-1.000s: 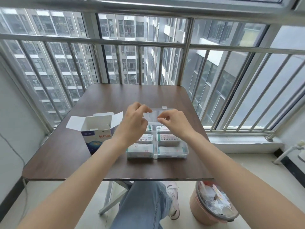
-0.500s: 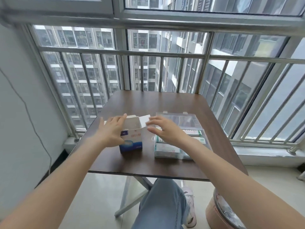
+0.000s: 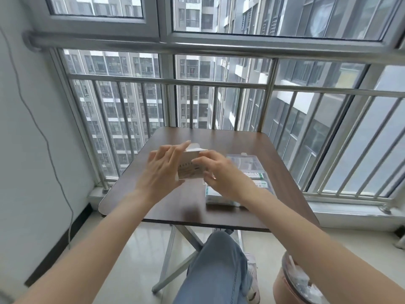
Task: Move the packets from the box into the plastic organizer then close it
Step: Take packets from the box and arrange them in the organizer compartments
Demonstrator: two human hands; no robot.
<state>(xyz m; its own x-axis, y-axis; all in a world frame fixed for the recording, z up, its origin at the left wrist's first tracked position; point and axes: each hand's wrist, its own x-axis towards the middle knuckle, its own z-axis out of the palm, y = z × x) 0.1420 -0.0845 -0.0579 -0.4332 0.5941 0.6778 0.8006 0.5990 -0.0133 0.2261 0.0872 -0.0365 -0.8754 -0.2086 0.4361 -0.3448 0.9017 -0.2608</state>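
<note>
The white cardboard box (image 3: 190,168) is off the table, tilted, with its printed side toward me and a flap sticking up at the top. My left hand (image 3: 161,171) grips its left side, fingers up along it and thumb underneath. My right hand (image 3: 222,175) pinches the box's right edge near the top. The clear plastic organizer (image 3: 266,185) lies on the table to the right, partly behind my right hand. Its lid (image 3: 243,160) is folded back flat. Green-and-white packets (image 3: 255,174) fill its compartments.
The brown folding table (image 3: 188,207) stands against a metal window railing (image 3: 214,83). A pink waste bin (image 3: 291,284) sits on the floor at lower right. My knee in jeans (image 3: 215,260) is under the table's front edge. A grey cable (image 3: 41,132) hangs down the left wall.
Both hands left the organizer's lid and went to the box. The box has been lifted off the table and tilted. The camera has tipped upward.
</note>
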